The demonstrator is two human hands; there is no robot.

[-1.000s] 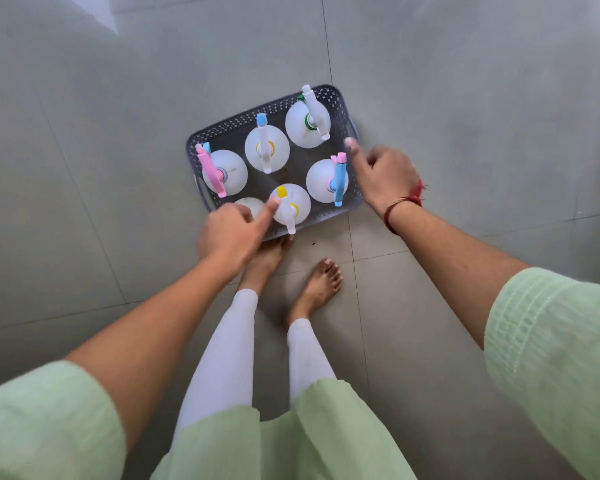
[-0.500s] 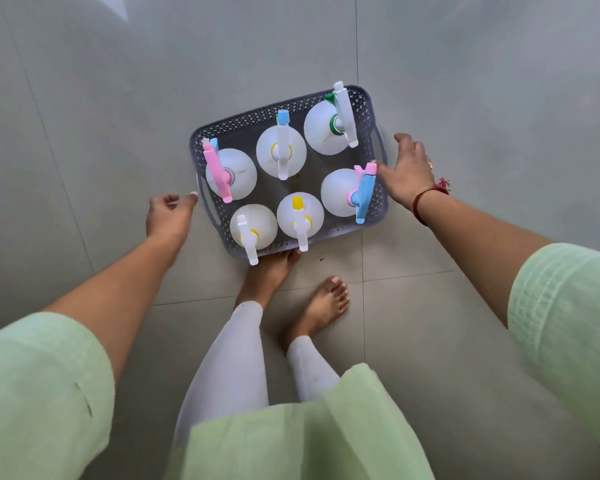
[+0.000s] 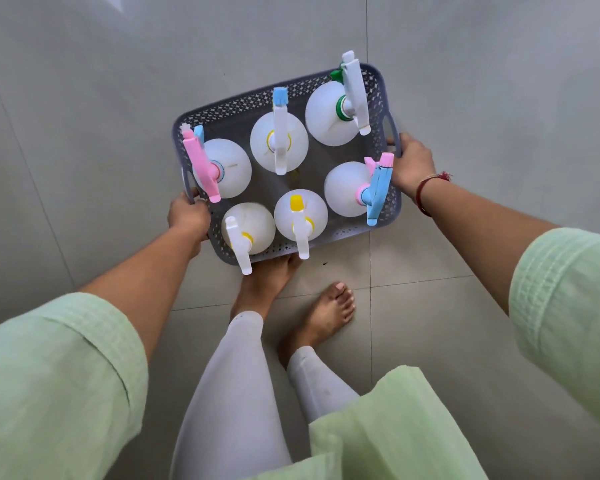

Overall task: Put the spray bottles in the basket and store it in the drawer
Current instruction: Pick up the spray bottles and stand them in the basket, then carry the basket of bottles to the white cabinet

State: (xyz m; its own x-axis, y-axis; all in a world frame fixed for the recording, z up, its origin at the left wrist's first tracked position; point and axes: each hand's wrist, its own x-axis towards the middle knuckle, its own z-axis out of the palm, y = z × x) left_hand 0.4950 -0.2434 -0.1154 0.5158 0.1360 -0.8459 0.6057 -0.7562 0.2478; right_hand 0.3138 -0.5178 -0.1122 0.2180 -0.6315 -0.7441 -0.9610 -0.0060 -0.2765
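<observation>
A grey perforated basket is held above the tiled floor. Several white spray bottles stand upright in it: one with a pink trigger at the left, one with a green collar at the far right, one with a blue and pink trigger at the right, and two with yellow parts at the near side. My left hand grips the basket's left handle. My right hand grips the right handle.
Grey floor tiles lie all around. My bare feet stand just below the basket, one partly hidden under it. No drawer shows in view.
My left hand left the front bottle and went to the left handle. My right hand closed on the right handle. The basket has risen nearer to the camera.
</observation>
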